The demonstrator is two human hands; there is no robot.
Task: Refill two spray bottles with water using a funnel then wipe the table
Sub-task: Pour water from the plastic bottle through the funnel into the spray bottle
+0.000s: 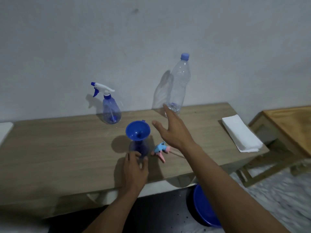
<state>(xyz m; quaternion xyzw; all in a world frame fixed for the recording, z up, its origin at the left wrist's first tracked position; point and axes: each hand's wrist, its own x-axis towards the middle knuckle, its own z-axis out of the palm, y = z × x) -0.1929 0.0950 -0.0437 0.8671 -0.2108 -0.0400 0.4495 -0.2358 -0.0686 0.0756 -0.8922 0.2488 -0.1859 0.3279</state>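
A blue funnel (138, 130) stands in the neck of an open blue spray bottle (139, 148) near the front of the wooden table (58, 148). My left hand (134, 167) grips this bottle's base. Its pink and light-blue trigger head (160, 150) lies on the table just to the right. My right hand (173, 130) hovers open, fingers spread, reaching toward a tall clear water bottle (179, 84) with a blue cap that stands by the wall and holds little water. A second blue spray bottle (111, 108), with its white trigger head on, stands at the back left.
A stack of white paper towels (240, 133) lies at the table's right end. A low wooden table (286, 128) stands further right. A blue basin (203, 207) sits on the floor below the table's front edge. A wall (117, 39) rises close behind.
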